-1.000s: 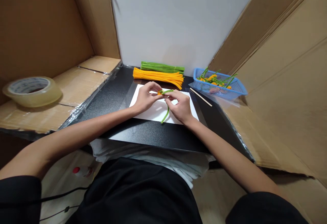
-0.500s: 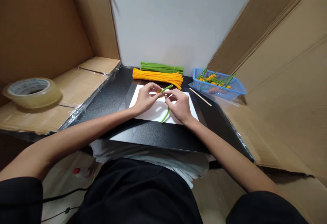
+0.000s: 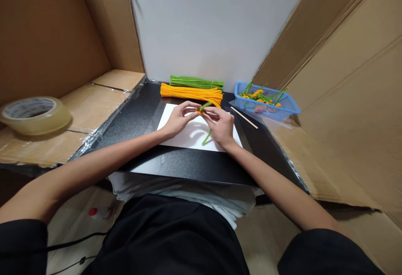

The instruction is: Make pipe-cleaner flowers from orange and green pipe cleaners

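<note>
Above a white sheet [image 3: 185, 134] on the black table, my two hands meet around a small orange pipe-cleaner piece [image 3: 200, 111]. My left hand [image 3: 179, 121] pinches its left side between thumb and fingers. Pressed to its right side are the closed fingertips of my right hand [image 3: 221, 126], which also hold a green pipe cleaner [image 3: 206, 137]. One green end sticks up past the orange piece, and the other hangs below the right hand over the sheet. Fingers hide the place where green and orange meet.
Behind the sheet lie bundles of orange pipe cleaners [image 3: 188, 92] and green pipe cleaners [image 3: 196, 82]. At right are a thin pale stick [image 3: 244, 117] and a blue basket [image 3: 290, 108] holding orange-and-green pieces. A tape roll [image 3: 37, 116] rests on cardboard at left. Cardboard panels flank the table.
The orange piece shows more between my fingertips. My right hand has turned slightly, and the hanging green end looks shorter and shifted right. The whole view has moved a little.
</note>
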A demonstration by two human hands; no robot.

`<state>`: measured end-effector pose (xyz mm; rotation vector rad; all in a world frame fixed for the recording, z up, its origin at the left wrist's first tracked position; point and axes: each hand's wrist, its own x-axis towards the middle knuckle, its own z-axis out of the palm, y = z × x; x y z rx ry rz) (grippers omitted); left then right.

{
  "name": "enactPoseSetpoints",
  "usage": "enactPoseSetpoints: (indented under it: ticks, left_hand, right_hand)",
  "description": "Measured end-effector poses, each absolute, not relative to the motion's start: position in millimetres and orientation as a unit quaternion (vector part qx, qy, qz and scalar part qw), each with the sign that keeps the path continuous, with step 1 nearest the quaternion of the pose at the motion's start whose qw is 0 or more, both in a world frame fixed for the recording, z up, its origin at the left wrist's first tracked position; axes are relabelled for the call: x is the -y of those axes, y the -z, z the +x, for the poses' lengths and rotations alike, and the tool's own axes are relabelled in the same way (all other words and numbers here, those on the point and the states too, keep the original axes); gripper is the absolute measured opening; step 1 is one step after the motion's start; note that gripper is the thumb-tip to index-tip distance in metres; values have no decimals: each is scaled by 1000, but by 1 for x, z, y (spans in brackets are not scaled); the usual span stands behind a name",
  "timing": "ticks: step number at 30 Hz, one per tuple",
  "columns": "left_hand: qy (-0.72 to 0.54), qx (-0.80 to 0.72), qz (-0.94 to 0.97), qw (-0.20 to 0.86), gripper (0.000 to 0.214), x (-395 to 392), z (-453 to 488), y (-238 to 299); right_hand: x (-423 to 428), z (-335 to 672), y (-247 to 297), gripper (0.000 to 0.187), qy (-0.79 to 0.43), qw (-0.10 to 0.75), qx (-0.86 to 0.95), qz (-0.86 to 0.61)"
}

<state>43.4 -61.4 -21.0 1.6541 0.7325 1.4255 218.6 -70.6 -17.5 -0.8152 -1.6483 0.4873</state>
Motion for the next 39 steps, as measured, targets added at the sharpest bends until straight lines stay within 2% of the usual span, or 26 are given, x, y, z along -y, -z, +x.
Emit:
enactPoseSetpoints:
  ticks: [5,11,15,20,29,34,39]
  left_hand:
    - [-556,-332,721,247,30,64,36,16]
    - [-511,-261,818,44,18,60,25,10]
    - [-485,-240,840,-37,14,57,19,7]
    - [-472,-208,852,-88,12,55,14,6]
    - [-379,-192,884,-195,20,54,8,0]
    - [-375,-217,881,-192,22,52,5,1]
    - [-385,-259,874,-144,29,56,8,1]
  right_hand:
    - [70,221,13,17,-205,573,714,-346]
    - [68,222,8,19,-316,550,697,-335]
    - [67,223,6,19,-355,526,704,-318]
    - [68,221,9,33,-396,519,692,-310]
    - [70,221,8,34,-353,511,710,-333]
    - [70,221,10,39,-366,502,719,-312]
    - [71,219,12,41,-373,517,703,-315]
